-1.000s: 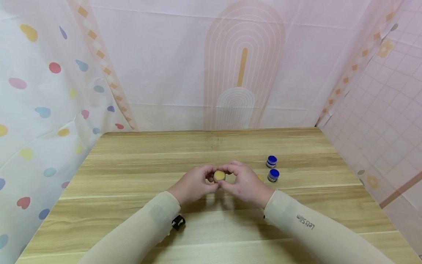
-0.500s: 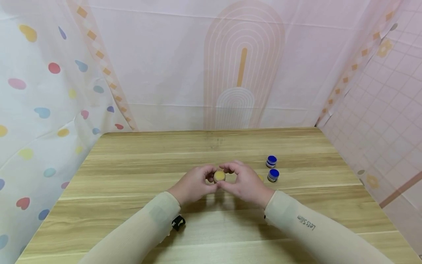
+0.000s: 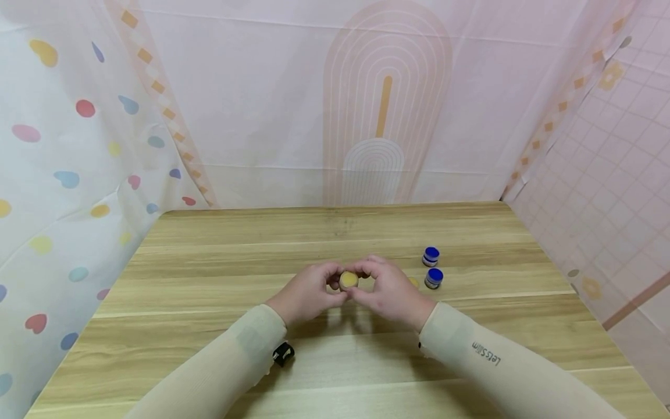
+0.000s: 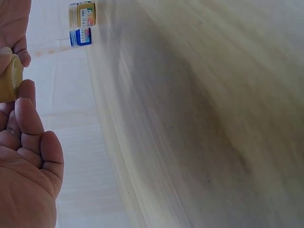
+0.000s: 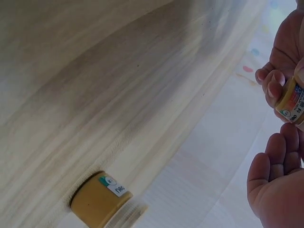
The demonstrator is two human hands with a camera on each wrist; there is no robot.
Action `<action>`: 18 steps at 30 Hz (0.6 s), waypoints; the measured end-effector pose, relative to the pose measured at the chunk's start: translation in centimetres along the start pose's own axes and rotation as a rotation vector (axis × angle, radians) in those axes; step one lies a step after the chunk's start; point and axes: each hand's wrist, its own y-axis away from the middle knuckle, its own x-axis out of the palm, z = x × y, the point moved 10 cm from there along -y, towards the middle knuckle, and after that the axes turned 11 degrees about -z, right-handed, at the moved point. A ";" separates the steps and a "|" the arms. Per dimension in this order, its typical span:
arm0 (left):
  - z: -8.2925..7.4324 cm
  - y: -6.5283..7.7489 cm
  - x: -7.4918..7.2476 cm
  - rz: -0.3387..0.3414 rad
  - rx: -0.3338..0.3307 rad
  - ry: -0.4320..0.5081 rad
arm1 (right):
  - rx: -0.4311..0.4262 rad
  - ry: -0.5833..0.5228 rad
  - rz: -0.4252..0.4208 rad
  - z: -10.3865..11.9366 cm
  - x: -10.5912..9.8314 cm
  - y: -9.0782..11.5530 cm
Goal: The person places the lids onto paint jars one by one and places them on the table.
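Observation:
Both hands meet near the middle of the table, above its top, around a small yellow paint jar (image 3: pixel 349 280). The left hand (image 3: pixel 309 292) grips the jar's side between thumb and fingers; in the right wrist view its label shows beside these fingers. The right hand (image 3: pixel 389 291) pinches the jar's upper rim with thumb and fingertips. A second yellow paint jar (image 5: pixel 99 199) with a clear lid stands on the table, mostly hidden behind the right hand in the head view. Two blue paint jars (image 3: pixel 433 278) stand just right of it.
The wooden table (image 3: pixel 220 250) reaches back to a patterned cloth backdrop (image 3: pixel 262 116), with cloth also at both sides. A black object (image 3: pixel 284 353) sits at the left sleeve's cuff. Bare wood lies in front of and left of the hands.
The right hand's fingers lift slightly off the jar's rim half a second ago and are back against it now. The left hand and the standing jars keep their places.

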 end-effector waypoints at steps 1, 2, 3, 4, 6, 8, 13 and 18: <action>0.0 0.0 0.0 0.001 0.003 0.002 | 0.016 -0.003 -0.005 -0.1 0.0 0.0; 0.0 0.0 0.1 0.003 0.005 0.004 | 0.031 -0.002 -0.012 -0.2 0.0 0.0; -0.1 0.0 0.1 0.004 0.010 0.004 | 0.046 0.000 -0.018 -0.3 0.0 0.0; -0.1 0.0 0.1 0.005 0.014 0.005 | 0.058 0.001 -0.024 -0.5 0.0 0.0; -0.1 0.0 0.1 0.006 0.017 0.008 | 0.079 0.010 -0.036 -0.7 -0.1 0.0; -0.1 0.0 0.1 0.006 0.017 0.011 | 0.085 0.017 -0.041 -0.8 -0.1 0.0; -0.1 0.0 0.0 -0.004 0.020 -0.001 | 0.041 0.003 -0.026 -0.6 -0.1 0.1; -0.3 -0.1 -0.1 -0.018 0.041 -0.012 | -0.036 -0.003 0.005 -0.1 -0.1 0.1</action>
